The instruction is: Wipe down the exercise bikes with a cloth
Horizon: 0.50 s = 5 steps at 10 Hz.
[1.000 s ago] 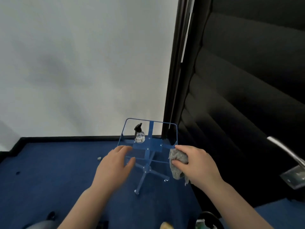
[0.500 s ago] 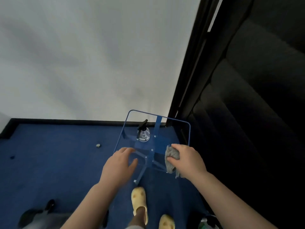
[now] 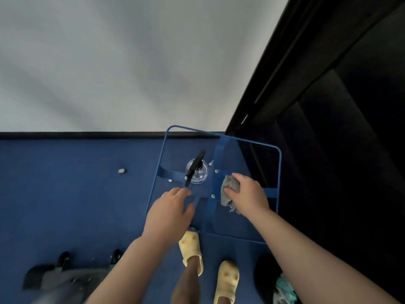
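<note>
A grey cloth [image 3: 230, 189] is bunched in my right hand [image 3: 247, 195], which rests over the right side of a blue-framed glass-topped stand [image 3: 279, 172]. On the stand's top stands a clear spray bottle [image 3: 196, 171] with a black trigger head. My left hand [image 3: 169, 212] hovers over the stand's near left part, fingers spread, just short of the bottle and holding nothing. No exercise bike shows clearly.
Blue carpet [image 3: 65, 194] runs to a white wall with a black skirting [image 3: 76, 135]. A black upholstered wall [image 3: 339, 128] rises on the right. My feet in yellow clogs [image 3: 190, 249] stand by the stand. A grey machine base [image 3: 57, 279] sits lower left; a small object [image 3: 122, 171] lies on the carpet.
My view has tilted down and closer, so the stand now shows from above and my feet appear. Both hands have moved forward over the stand's top.
</note>
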Each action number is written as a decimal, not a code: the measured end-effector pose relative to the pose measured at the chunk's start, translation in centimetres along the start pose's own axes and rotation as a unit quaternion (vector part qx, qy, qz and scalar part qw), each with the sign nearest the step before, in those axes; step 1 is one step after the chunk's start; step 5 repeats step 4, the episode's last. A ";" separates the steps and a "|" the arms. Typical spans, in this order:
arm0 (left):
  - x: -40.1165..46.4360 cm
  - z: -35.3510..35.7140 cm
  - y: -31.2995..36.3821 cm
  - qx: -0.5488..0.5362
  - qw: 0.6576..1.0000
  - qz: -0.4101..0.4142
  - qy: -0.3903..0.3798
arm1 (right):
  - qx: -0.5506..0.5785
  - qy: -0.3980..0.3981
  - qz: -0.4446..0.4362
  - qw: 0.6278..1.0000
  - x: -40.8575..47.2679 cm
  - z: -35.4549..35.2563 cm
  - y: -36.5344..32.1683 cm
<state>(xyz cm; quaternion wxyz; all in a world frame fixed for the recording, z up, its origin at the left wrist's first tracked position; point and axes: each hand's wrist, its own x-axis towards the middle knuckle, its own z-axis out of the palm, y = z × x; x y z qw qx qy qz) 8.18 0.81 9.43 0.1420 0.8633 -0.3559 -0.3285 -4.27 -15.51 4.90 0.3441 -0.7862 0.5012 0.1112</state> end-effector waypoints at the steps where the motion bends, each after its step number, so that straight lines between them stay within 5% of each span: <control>1: 1.1 0.8 -0.8 -0.003 1.000 -0.006 -0.019 | 0.005 0.007 -0.005 1.000 2.1 1.7 0.1; 3: 2.0 1.8 -1.4 -0.009 0.999 -0.017 -0.026 | -0.052 -0.075 0.014 0.996 3.4 3.2 1.2; 5: 1.6 1.4 -1.5 -0.007 0.999 -0.028 -0.013 | -0.062 -0.049 -0.004 0.997 2.8 2.5 1.4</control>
